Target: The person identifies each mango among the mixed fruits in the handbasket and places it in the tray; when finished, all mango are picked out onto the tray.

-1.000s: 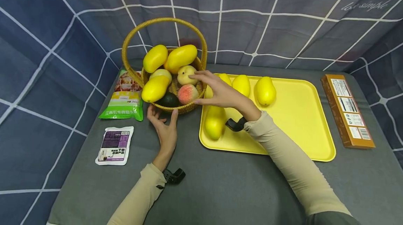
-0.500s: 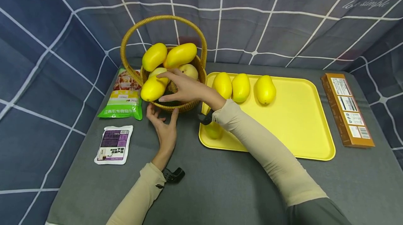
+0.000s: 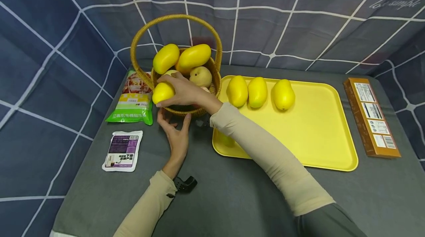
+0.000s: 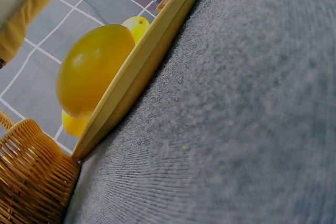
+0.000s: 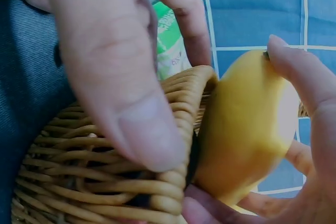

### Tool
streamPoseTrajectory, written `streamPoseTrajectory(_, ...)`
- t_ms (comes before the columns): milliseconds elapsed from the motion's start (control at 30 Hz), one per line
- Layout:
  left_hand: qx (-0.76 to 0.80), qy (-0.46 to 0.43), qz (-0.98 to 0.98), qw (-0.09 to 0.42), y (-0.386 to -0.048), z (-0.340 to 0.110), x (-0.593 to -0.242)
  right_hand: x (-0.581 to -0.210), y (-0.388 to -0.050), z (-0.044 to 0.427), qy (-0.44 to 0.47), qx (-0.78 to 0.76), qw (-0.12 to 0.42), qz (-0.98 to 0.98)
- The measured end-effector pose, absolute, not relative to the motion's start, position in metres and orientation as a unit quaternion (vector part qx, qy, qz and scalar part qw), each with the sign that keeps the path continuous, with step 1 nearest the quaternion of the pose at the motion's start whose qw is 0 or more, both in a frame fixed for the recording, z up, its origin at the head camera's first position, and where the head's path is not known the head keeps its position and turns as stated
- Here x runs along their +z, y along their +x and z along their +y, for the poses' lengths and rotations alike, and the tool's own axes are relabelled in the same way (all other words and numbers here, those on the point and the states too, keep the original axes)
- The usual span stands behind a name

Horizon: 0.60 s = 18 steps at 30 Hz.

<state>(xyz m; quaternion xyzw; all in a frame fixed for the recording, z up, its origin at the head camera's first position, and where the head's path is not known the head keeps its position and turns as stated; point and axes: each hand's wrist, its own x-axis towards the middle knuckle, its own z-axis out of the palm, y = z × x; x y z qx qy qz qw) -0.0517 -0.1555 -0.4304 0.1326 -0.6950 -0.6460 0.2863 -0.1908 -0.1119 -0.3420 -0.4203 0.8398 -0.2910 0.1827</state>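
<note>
At the front left of the wicker basket [image 3: 216, 78], my right hand [image 3: 186, 91] grips a yellow mango [image 3: 163, 93]; in the right wrist view thumb and fingers lie round the mango [image 5: 241, 124] beside the rim. My left hand [image 3: 177, 137] touches the basket's near side, its thumb on the rim [image 5: 170, 182] in the right wrist view. Behind the right hand, two mangoes [image 3: 166, 58] [image 3: 194, 56] and a pale round fruit [image 3: 200, 76] lie in the basket. The hand hides much of the basket's inside.
A yellow tray [image 3: 318, 126] with several mangoes [image 3: 283, 94] stands right of the basket. Left are a green food bag [image 3: 132, 106] and a white-edged pouch [image 3: 123, 151]. A brown box [image 3: 372, 117] lies at the far right.
My right hand has moved left from the basket's right side across to the front-left mango and taken hold of it. The left hand has stayed at the basket's near side.
</note>
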Motion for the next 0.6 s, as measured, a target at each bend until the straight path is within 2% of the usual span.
streamPoseTrajectory(600, -0.644, 0.135, -0.698, 0.283, -0.052, -0.155, -0.429, -0.346, -0.194, -0.050, -0.457, -0.349, 0.043, 0.817)
